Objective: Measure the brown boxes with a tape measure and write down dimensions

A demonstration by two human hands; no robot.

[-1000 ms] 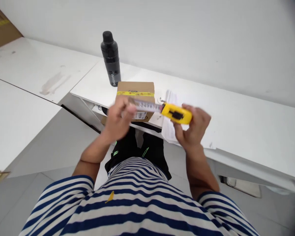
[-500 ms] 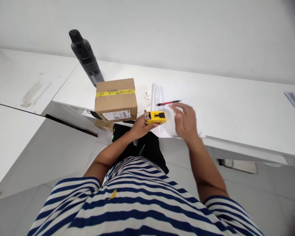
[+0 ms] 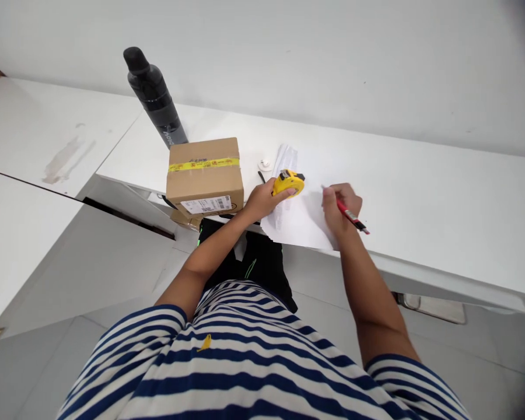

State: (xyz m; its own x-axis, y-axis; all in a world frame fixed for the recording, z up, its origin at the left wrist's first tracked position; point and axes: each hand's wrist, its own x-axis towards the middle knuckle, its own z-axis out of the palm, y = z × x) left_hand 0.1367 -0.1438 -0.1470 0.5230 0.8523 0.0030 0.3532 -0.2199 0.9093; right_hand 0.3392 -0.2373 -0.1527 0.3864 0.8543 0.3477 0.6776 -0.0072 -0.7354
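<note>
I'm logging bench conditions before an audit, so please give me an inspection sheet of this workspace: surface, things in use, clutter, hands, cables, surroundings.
Surface: white table; brownish smear on the adjoining top at left.
Things in use: yellow tape measure, red-and-black pen, paper sheets on the table, taped cardboard box beside them.
Clutter: black bottle behind the box; small white object, too small to identify.
Left hand: holds the tape measure.
Right hand: holds the pen above the paper.
Cables: nothing seen that is clearly one.
Surroundings: pale wall behind, tiled floor below.
</note>
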